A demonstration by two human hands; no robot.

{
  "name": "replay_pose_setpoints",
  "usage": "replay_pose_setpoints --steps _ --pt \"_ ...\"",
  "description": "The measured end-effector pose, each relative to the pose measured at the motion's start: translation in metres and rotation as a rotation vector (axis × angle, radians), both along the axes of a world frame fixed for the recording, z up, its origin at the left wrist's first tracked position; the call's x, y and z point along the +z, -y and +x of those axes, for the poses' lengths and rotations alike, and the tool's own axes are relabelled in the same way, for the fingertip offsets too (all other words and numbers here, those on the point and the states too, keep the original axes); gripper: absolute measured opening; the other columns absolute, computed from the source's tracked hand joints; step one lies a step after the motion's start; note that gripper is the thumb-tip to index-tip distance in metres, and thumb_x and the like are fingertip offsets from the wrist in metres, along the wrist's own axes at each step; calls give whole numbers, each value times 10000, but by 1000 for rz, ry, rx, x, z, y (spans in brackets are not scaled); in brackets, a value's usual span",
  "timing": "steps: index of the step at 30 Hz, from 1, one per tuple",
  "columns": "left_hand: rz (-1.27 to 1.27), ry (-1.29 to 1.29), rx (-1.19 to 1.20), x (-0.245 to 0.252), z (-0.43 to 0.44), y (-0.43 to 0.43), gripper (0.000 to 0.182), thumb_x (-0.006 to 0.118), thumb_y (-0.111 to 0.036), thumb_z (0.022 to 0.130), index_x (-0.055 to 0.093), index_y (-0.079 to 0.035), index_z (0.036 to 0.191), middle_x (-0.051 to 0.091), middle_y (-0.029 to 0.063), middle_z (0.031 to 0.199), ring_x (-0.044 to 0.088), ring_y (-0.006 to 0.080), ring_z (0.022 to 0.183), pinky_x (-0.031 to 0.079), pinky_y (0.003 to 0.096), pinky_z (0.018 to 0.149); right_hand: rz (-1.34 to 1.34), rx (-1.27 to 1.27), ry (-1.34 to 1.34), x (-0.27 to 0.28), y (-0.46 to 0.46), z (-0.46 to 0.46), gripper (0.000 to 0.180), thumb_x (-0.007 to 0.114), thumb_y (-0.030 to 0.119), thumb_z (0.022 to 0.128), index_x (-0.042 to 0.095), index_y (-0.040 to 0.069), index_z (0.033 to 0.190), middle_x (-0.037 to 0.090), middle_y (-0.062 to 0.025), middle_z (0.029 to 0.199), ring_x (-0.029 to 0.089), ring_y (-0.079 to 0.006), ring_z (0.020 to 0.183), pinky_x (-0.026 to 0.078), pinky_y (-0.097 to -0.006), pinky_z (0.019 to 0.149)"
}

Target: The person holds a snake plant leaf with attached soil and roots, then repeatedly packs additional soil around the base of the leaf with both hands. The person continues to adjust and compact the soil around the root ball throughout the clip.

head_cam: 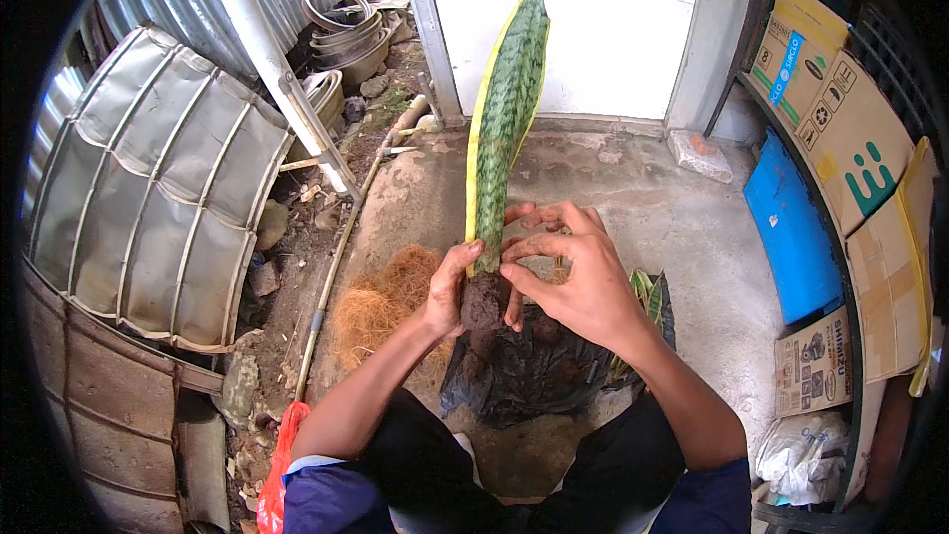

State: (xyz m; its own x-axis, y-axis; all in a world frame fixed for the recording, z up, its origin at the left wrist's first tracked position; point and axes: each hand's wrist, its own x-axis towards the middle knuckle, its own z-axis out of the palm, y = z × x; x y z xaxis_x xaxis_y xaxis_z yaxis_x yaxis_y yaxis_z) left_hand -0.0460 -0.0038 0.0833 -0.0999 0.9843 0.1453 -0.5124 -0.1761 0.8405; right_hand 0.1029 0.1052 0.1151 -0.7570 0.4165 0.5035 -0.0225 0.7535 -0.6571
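A snake plant leaf (508,96), mottled green with yellow margins, stands upright in front of me. Dark soil (485,302) clings in a clump around its base. My left hand (448,289) grips the base from the left, its thumb on the leaf and its fingers passing behind. From the right, my right hand (582,274) pinches the lower leaf edge between thumb and forefinger, just above the soil. Below both hands, a black plastic sheet (526,378) lies on the ground with soil on it. Brown coir-like fibre (382,304) is heaped to the left.
More variegated leaves (649,297) lie at the sheet's right edge. A pipe (334,274) runs along the concrete's left side. Cardboard boxes (852,126) and a blue panel (793,237) line the right. A red plastic bag (282,467) is near my left elbow.
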Motion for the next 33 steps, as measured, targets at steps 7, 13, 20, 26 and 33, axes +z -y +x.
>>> replay_pose_setpoints --steps 7,13,20,26,33 --pt "17 -54 15 0 2 -4 829 531 -457 852 224 -37 1497 569 229 1144 630 262 547 590 410 550 -19 -9 17 -12 -3 -5 172 774 164 775 752 59 910 600 -117 1123 560 -311 1106 440 -422 937" --pt "-19 -51 50 -4 1 -2 831 519 -457 852 214 -37 1501 551 233 1192 631 256 549 592 410 565 -79 3 25 -13 -1 -10 158 747 133 783 733 32 904 601 -118 1091 560 -310 1116 438 -420 943" --pt "18 -26 58 -11 -4 -3 800 492 -490 885 232 -38 1492 569 238 1185 634 252 569 591 411 566 -265 107 -63 -17 -1 -17 144 704 112 826 677 -8 901 565 -178 1146 559 -325 1131 459 -415 931" --pt "22 -14 100 -14 -7 0 776 486 -519 900 270 -36 1468 591 233 1146 637 258 582 587 403 569 -250 103 -85 -8 0 -19 157 680 111 878 661 -42 910 560 -139 1125 634 -206 940 519 -331 800" --pt "17 -106 253 -18 -5 -2 743 442 -548 932 341 0 1425 608 194 1106 648 243 676 571 378 636 -443 90 1 1 10 -20 180 734 133 839 711 -13 942 577 -135 1115 662 -212 928 536 -367 772"
